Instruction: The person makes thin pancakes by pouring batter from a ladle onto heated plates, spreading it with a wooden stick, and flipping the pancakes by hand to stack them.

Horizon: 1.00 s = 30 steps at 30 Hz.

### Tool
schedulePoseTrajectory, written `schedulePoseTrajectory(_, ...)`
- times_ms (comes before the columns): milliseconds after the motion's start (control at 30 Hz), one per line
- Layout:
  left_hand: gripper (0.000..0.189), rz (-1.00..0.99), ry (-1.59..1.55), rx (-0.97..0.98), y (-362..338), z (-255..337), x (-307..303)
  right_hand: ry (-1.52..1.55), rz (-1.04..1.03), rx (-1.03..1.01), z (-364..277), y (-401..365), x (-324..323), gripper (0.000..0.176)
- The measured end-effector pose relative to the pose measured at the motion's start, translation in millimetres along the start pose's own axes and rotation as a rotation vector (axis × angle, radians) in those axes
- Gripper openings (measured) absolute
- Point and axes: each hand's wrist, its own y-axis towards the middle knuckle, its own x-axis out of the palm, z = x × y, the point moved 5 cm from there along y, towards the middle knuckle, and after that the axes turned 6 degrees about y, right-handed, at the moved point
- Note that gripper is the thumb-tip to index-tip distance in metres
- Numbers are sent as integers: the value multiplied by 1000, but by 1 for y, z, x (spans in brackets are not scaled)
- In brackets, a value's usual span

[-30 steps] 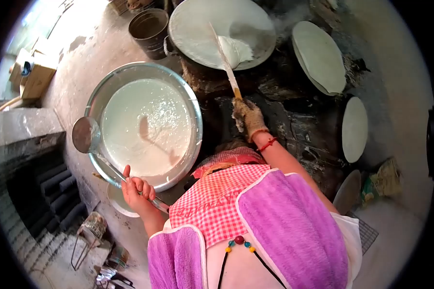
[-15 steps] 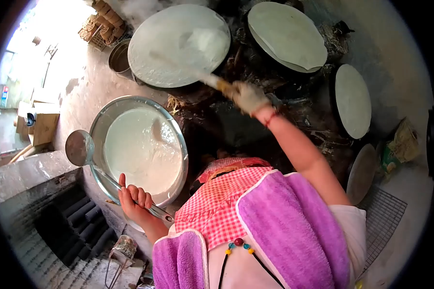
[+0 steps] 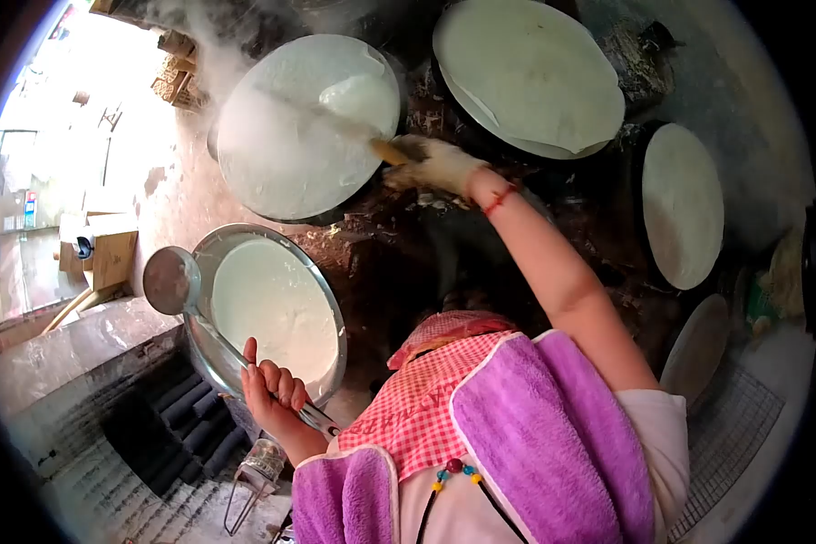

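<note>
My left hand (image 3: 272, 392) grips the handle of a metal ladle (image 3: 172, 280), whose bowl rests at the left rim of a big metal basin (image 3: 201, 344) full of white batter. My right hand (image 3: 437, 166), in a batter-smeared glove, holds a wooden spreader (image 3: 354, 127) by its handle. The spreader's far end lies on a round griddle (image 3: 272, 163), where it touches a thick patch of white batter (image 3: 358, 95). Steam rises from that griddle.
Three more round griddles with thin pale sheets stand to the right (image 3: 526, 72), (image 3: 683, 204), (image 3: 695, 349). A dark stove surface lies between them. A wire rack (image 3: 730, 435) is at lower right, a dark firebox opening (image 3: 163, 426) at lower left, boxes (image 3: 109, 254) at far left.
My right hand has swept the spreader leftward across the griddle, and the batter patch has thinned out. The view has shifted, so the basin and ladle now sit lower. My left hand keeps its grip.
</note>
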Motion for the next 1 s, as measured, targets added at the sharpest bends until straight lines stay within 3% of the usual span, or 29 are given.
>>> schedulePoseTrajectory(67,39,19,38,14,-3,0,4,473,129,41,-5,-42,-26,50)
schedulePoseTrajectory(167,37,65,179,30,1,-12,2,516,334,228,47,-58,-40,48)
schedulePoseTrajectory(233,35,62,235,-64,18,-31,9,351,352,119,68,-38,19,48)
schedulePoseTrajectory(300,35,19,175,-138,36,-48,18,477,222,22,40,-19,61,48)
schedulePoseTrajectory(367,35,-56,131,-123,42,-38,38,380,161,77,6,-12,60,45)
schedulePoseTrajectory(433,34,-138,191,-30,43,-13,66,450,120,33,17,-2,39,46)
schedulePoseTrajectory(467,36,-176,197,1,43,-2,76,471,192,179,-3,-22,24,45)
schedulePoseTrajectory(500,36,-164,185,23,47,4,87,436,293,-94,42,6,13,44)
schedulePoseTrajectory(567,37,-94,273,-4,55,5,101,618,358,120,22,-6,19,45)
schedulePoseTrajectory(633,36,-215,381,-56,71,2,108,561,257,78,30,10,40,44)
schedulePoseTrajectory(700,34,-263,189,-197,89,-6,111,496,154,28,21,8,49,44)
schedulePoseTrajectory(767,32,-265,70,-244,100,-13,109,364,1,206,0,-19,48,42)
schedulePoseTrajectory(833,30,-271,-50,-289,100,-21,106,399,3,187,20,-39,35,41)
schedulePoseTrajectory(900,31,-270,-174,-308,90,-34,105,624,311,-122,75,-37,10,42)
schedulePoseTrajectory(933,28,-266,-155,-302,80,-41,113,1057,175,266,90,-46,8,41)
schedulePoseTrajectory(967,24,-298,-186,-301,77,-53,119,1064,176,272,75,-51,18,41)
schedulePoseTrajectory(1000,19,-272,-226,-333,76,-62,125,810,158,274,54,-53,39,40)
